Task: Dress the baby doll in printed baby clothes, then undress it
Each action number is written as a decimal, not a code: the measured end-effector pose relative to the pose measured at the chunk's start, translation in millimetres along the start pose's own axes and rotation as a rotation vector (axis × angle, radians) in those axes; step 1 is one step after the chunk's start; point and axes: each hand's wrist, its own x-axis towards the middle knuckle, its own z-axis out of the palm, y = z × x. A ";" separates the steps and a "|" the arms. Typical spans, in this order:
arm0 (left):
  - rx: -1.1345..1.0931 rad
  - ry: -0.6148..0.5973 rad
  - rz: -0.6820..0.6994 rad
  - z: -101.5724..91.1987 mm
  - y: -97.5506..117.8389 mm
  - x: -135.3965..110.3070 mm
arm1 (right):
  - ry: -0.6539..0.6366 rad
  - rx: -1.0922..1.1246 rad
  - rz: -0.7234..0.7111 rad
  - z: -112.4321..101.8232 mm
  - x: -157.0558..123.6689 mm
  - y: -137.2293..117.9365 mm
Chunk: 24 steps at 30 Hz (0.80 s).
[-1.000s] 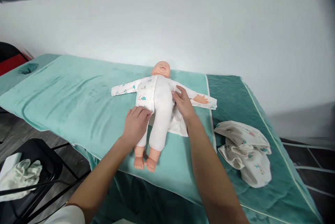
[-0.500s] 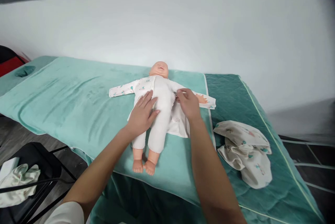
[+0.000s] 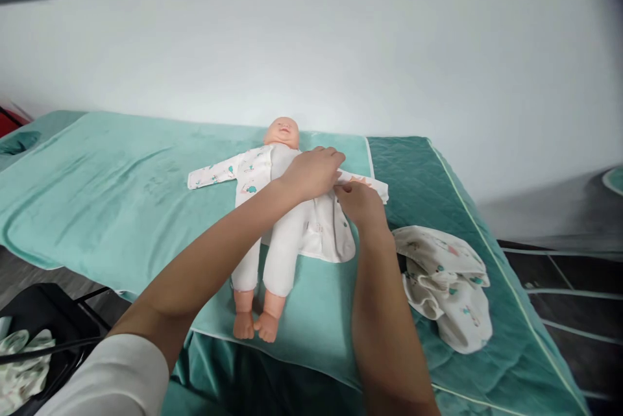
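Note:
A baby doll (image 3: 282,228) lies on its back in white clothing, its bare feet towards me. It wears a white baby jacket (image 3: 253,172) with small coloured prints. The jacket hangs open, one half spread out on the doll's side to my right. My left hand (image 3: 316,172) reaches across the doll's chest to the sleeve on that side, its fingers curled on the cloth and partly hidden. Just below it, my right hand (image 3: 360,202) is closed, pinching the jacket's cloth near the armpit. The two hands nearly touch.
A crumpled printed cloth (image 3: 448,286) lies on the dark green quilted cover (image 3: 409,163) at the right. The light green sheet (image 3: 121,208) spreads under the doll. Lower left stands a black chair (image 3: 53,305) with more cloth on it. Behind the bed rises a white wall (image 3: 292,46).
My left hand has gone from the doll's belly across to the right-side sleeve. My right hand has moved slightly lower on the jacket, whose spread front is now more bunched.

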 end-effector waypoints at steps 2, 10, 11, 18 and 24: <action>0.075 -0.125 0.046 11.2 5.8 21.8 | -0.053 -0.011 -0.024 1.8 -0.6 -2.1; 0.229 -0.349 0.045 47.4 7.3 62.0 | -0.039 0.104 0.013 10.4 1.8 -6.4; 0.234 -0.343 0.046 46.5 4.6 62.0 | -0.039 0.216 0.016 10.7 3.7 -4.2; 0.273 -0.154 -0.032 27.0 -13.4 50.8 | -0.008 0.862 0.114 5.7 21.7 16.8; 0.300 -0.156 0.006 12.4 -18.8 35.9 | 0.068 1.420 0.091 -8.3 18.9 13.4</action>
